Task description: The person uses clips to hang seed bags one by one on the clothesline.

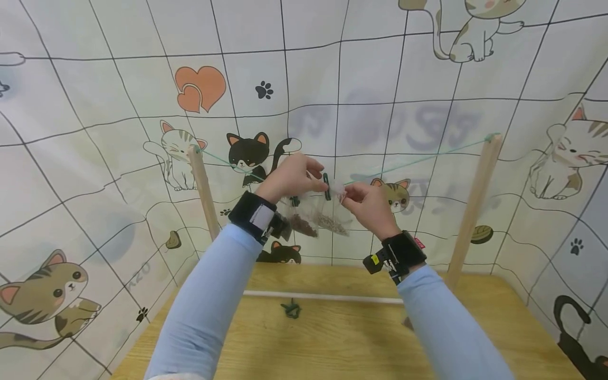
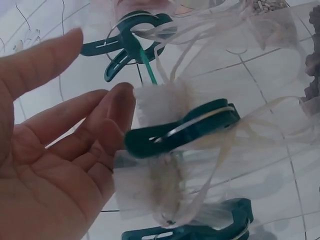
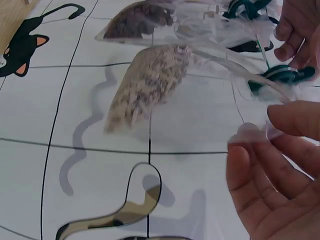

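Observation:
Sheer drawstring bags hang by green clothes pegs from a green string (image 1: 427, 160). One bag holds pale granules (image 3: 152, 80); beside it hangs a bag of dark brown bits (image 1: 303, 225). My left hand (image 1: 296, 177) is at a green peg (image 1: 326, 186), its fingertips right by the peg's handle end. In the left wrist view the thumb stands away from the loosely bent fingers, and another green peg (image 2: 132, 42) shows beyond. My right hand (image 1: 372, 208) pinches the top edge of the pale-granule bag between thumb and fingers.
Two wooden posts, the left post (image 1: 204, 190) and the right post (image 1: 470, 221), carry the string. On the wooden table (image 1: 332, 343) lie several green pegs (image 1: 292, 309) in a small heap near a white rod (image 1: 328, 297). A cat-print sheet (image 1: 313, 84) surrounds the table.

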Motion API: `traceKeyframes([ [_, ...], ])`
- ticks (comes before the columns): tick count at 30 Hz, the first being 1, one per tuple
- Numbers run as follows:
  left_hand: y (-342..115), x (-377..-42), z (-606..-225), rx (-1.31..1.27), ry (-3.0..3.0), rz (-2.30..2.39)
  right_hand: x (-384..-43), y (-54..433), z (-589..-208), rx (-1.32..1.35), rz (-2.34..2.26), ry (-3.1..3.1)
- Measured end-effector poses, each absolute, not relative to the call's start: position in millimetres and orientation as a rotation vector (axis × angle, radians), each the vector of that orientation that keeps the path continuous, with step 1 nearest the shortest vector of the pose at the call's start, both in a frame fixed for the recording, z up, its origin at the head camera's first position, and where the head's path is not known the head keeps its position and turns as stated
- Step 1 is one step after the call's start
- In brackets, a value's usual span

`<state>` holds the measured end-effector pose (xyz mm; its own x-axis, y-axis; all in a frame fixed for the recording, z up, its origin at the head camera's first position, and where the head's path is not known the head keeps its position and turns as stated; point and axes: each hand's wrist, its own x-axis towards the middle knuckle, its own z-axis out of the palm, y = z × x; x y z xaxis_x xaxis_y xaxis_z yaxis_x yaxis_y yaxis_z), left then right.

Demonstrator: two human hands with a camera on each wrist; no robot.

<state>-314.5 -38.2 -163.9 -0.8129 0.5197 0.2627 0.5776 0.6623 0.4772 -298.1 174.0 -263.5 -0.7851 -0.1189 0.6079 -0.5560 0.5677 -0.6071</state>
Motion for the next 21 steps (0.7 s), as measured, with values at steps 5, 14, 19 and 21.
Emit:
traceKeyframes([
  [5, -47.7, -299.2, -173.7, -0.955, -2.607, -0.773, -283.4, 194.8, -266.0, 0.58, 1.145, -2.359],
  [14, -72.7, -263.0, -211.6, -1.017, -2.242, -0.728, -246.3, 230.2, -273.2, 0.614, 0.834, -2.295],
  [19, -84.1, -253.2, -243.8, -0.978, -2.111, -0.679, -231.2, 243.9, -295.3, 0.631, 0.645, -2.163],
  [21, -86.9, -250.7, -257.7, -0.963, -2.059, -0.64, -225.7, 248.2, -306.2, 0.614, 0.59, -2.111],
])
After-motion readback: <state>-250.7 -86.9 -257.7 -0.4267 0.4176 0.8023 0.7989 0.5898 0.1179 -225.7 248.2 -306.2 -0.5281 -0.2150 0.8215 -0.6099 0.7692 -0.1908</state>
